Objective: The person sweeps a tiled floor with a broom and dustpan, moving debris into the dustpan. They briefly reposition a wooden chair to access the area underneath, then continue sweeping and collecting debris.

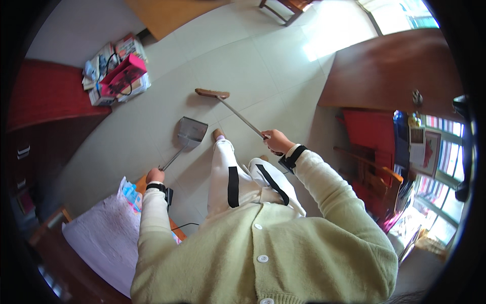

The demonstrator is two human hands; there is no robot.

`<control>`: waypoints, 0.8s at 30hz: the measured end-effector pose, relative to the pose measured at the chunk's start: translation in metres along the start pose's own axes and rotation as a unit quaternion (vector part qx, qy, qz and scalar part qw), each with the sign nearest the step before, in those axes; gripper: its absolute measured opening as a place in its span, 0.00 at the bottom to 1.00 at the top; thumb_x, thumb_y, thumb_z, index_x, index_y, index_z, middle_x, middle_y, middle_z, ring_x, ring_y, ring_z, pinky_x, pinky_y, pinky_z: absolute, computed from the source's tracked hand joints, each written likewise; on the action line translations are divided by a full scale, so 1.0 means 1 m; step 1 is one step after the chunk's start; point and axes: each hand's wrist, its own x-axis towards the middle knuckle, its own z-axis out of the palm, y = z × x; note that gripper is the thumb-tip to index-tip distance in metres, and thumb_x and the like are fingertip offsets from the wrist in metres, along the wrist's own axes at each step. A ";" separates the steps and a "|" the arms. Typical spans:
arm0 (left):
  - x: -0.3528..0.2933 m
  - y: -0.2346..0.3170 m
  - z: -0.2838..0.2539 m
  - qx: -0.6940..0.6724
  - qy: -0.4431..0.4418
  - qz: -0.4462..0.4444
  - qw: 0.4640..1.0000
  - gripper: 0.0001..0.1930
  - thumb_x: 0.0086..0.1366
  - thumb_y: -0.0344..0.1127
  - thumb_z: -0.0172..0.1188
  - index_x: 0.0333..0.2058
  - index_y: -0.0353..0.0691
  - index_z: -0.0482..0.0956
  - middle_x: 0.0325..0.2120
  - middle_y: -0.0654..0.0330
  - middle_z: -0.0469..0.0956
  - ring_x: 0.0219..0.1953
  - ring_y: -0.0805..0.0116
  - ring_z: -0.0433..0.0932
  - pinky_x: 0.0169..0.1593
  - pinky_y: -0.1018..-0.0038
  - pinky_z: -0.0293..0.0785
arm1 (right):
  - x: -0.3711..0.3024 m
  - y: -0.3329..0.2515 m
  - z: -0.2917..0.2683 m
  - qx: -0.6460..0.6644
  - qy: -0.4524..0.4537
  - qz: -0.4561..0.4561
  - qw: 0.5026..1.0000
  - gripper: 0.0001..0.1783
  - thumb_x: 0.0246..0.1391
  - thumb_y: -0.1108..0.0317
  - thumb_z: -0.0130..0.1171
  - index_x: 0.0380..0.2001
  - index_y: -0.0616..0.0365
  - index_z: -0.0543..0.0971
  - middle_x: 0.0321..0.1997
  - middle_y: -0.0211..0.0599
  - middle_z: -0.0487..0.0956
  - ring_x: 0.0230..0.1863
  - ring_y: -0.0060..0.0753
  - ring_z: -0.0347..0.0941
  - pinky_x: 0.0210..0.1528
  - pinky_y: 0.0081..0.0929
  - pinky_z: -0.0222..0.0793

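My left hand [155, 175] is closed round the upper end of a long-handled dustpan [193, 130]. Its grey pan is on or just above the pale tiled floor, left of my foot. In my right hand [276, 141] is the handle of a broom [212, 94], fingers wrapped round the grip. The broom's metal stick slants away to the far left, and its brown head is at the floor, beyond the dustpan and apart from it.
Piled papers with a pink bag [125, 74] stand at the far left beside a dark red cabinet [55, 93]. A brown wooden desk [380, 68] is on the right, a wooden chair [377, 177] below it. Near left lies a lilac-covered bed or table [101, 233].
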 end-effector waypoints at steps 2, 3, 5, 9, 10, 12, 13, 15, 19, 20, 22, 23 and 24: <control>-0.002 0.004 -0.004 0.021 0.003 0.006 1.000 0.16 0.57 0.44 0.56 0.38 0.40 0.81 0.40 0.49 0.79 0.45 0.50 0.77 0.45 0.60 0.74 | -0.024 0.020 -0.011 0.031 -0.002 0.019 0.999 0.23 0.50 0.74 0.53 0.52 0.58 0.73 0.27 0.38 0.76 0.17 0.28 0.70 0.19 0.26 0.68; -0.004 0.007 -0.007 0.031 0.001 0.007 0.999 0.15 0.57 0.43 0.57 0.38 0.40 0.81 0.41 0.49 0.79 0.45 0.50 0.77 0.46 0.60 0.74 | -0.039 0.032 -0.014 0.048 0.016 0.015 0.999 0.23 0.50 0.74 0.53 0.52 0.58 0.73 0.27 0.38 0.76 0.17 0.28 0.70 0.19 0.26 0.68; -0.012 0.020 -0.017 0.040 -0.007 -0.025 0.999 0.16 0.57 0.40 0.57 0.42 0.41 0.79 0.48 0.52 0.75 0.50 0.52 0.74 0.51 0.60 0.70 | -0.069 0.059 -0.020 0.087 0.047 0.016 0.995 0.24 0.50 0.74 0.53 0.53 0.58 0.72 0.27 0.38 0.76 0.17 0.28 0.70 0.19 0.26 0.68; -0.048 0.073 -0.034 0.083 0.085 -0.012 0.993 0.20 0.56 0.39 0.55 0.48 0.42 0.76 0.54 0.52 0.69 0.57 0.51 0.67 0.58 0.57 0.64 | -0.125 0.120 -0.032 0.161 0.087 0.027 0.983 0.25 0.50 0.74 0.54 0.54 0.60 0.71 0.26 0.36 0.75 0.16 0.26 0.69 0.18 0.26 0.67; -0.059 0.093 -0.037 0.094 0.091 0.015 0.991 0.20 0.56 0.40 0.55 0.48 0.43 0.76 0.54 0.52 0.69 0.57 0.51 0.66 0.57 0.56 0.63 | -0.139 0.138 -0.035 0.190 0.099 0.024 0.977 0.22 0.51 0.73 0.53 0.52 0.62 0.71 0.22 0.35 0.73 0.15 0.26 0.68 0.18 0.26 0.66; -0.082 0.135 -0.036 0.114 0.116 0.065 0.985 0.20 0.56 0.41 0.55 0.48 0.45 0.75 0.54 0.52 0.68 0.56 0.50 0.66 0.57 0.54 0.63 | -0.166 0.174 -0.040 0.214 0.128 0.016 0.968 0.18 0.51 0.73 0.52 0.47 0.64 0.72 0.20 0.34 0.72 0.15 0.25 0.68 0.17 0.26 0.65; -0.094 0.160 -0.033 0.125 0.134 0.087 0.979 0.20 0.56 0.42 0.55 0.48 0.45 0.75 0.54 0.52 0.68 0.56 0.50 0.66 0.56 0.53 0.63 | -0.179 0.191 -0.041 0.236 0.134 0.020 0.962 0.15 0.51 0.73 0.52 0.44 0.65 0.73 0.18 0.33 0.71 0.14 0.25 0.67 0.16 0.26 0.65; -0.125 0.210 -0.021 0.129 0.172 0.165 0.963 0.19 0.56 0.45 0.55 0.44 0.45 0.77 0.51 0.54 0.68 0.55 0.52 0.66 0.55 0.53 0.62 | -0.202 0.222 -0.043 0.266 0.153 0.020 0.951 0.11 0.52 0.73 0.50 0.38 0.66 0.72 0.17 0.33 0.71 0.14 0.25 0.67 0.16 0.26 0.65; -0.201 0.321 0.007 0.154 0.192 0.309 0.918 0.22 0.55 0.47 0.57 0.49 0.51 0.75 0.50 0.54 0.71 0.54 0.54 0.68 0.56 0.57 0.64 | -0.242 0.272 -0.053 0.374 0.192 0.047 0.906 0.07 0.51 0.74 0.46 0.32 0.67 0.70 0.16 0.34 0.70 0.13 0.27 0.67 0.14 0.27 0.64; -0.223 0.346 0.014 0.159 0.195 0.351 0.902 0.21 0.55 0.47 0.57 0.48 0.50 0.76 0.49 0.55 0.72 0.53 0.54 0.69 0.55 0.58 0.65 | -0.250 0.283 -0.055 0.386 0.202 0.053 0.899 0.07 0.51 0.74 0.46 0.31 0.67 0.70 0.16 0.35 0.70 0.13 0.27 0.67 0.13 0.27 0.63; -0.267 0.395 0.027 0.180 0.199 0.433 0.860 0.20 0.55 0.46 0.57 0.47 0.49 0.77 0.47 0.56 0.73 0.52 0.56 0.70 0.54 0.59 0.65 | -0.261 0.300 -0.060 0.414 0.216 0.064 0.882 0.07 0.51 0.74 0.44 0.31 0.67 0.69 0.16 0.36 0.70 0.13 0.29 0.67 0.13 0.28 0.63; -0.290 0.419 0.034 0.186 0.193 0.476 0.837 0.20 0.56 0.46 0.57 0.47 0.49 0.77 0.47 0.56 0.73 0.51 0.56 0.71 0.54 0.59 0.65 | -0.264 0.308 -0.064 0.432 0.223 0.061 0.872 0.07 0.51 0.74 0.44 0.31 0.68 0.69 0.16 0.37 0.70 0.13 0.29 0.67 0.12 0.28 0.62; -0.314 0.440 0.040 0.195 0.188 0.513 0.814 0.20 0.56 0.46 0.57 0.47 0.48 0.77 0.46 0.56 0.74 0.51 0.56 0.71 0.54 0.59 0.65 | -0.267 0.315 -0.068 0.451 0.225 0.061 0.862 0.07 0.51 0.75 0.44 0.31 0.68 0.69 0.16 0.38 0.70 0.13 0.30 0.67 0.12 0.28 0.62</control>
